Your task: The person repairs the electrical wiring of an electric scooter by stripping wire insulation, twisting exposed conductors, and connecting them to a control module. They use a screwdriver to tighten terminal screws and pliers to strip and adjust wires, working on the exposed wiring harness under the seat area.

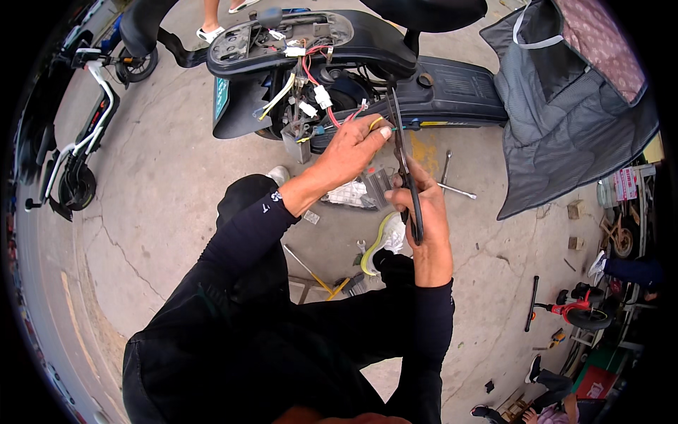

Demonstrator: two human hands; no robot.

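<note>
My left hand [353, 152] pinches a thin bundle of coloured wires [367, 120] that comes out of the opened front of a black electric scooter [339, 49]. My right hand [427, 212] grips black-handled scissors [402, 155], blades pointing up toward the wires just right of my left fingertips. Red, yellow and white wires with white connectors [321, 95] hang in the scooter's open cavity. Both forearms wear black sleeves.
A cross wrench [448, 185] and small tools [332, 283] lie on the concrete floor below my hands. A grey quilted scooter cover [565, 120] hangs at right. A white-framed bicycle [78, 148] stands at left. Another person's feet [212, 32] are beyond the scooter. A small red vehicle [579, 311] stands lower right.
</note>
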